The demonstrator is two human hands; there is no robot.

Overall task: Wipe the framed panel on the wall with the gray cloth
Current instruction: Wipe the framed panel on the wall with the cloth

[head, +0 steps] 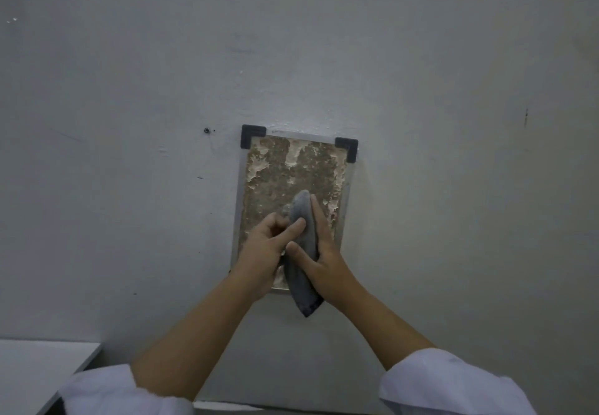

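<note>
A framed panel [285, 171] hangs on the white wall, with a silver rim, black corner brackets at the top and a mottled brown and white face. The gray cloth [303, 272] is folded into a long strip in front of the panel's lower half, its dark-edged tip hanging below the frame. My right hand [319, 252] grips the cloth from the right, fingers stretched up along it and thumb across it. My left hand [265, 249] holds the cloth from the left, thumb pressed on it. The panel's lower corners are hidden behind my hands.
A small dark screw hole [206, 130] marks the wall left of the panel. A white tabletop edge [81, 359] shows at the bottom left. White sleeves [453, 385] cover my forearms near the frame's bottom.
</note>
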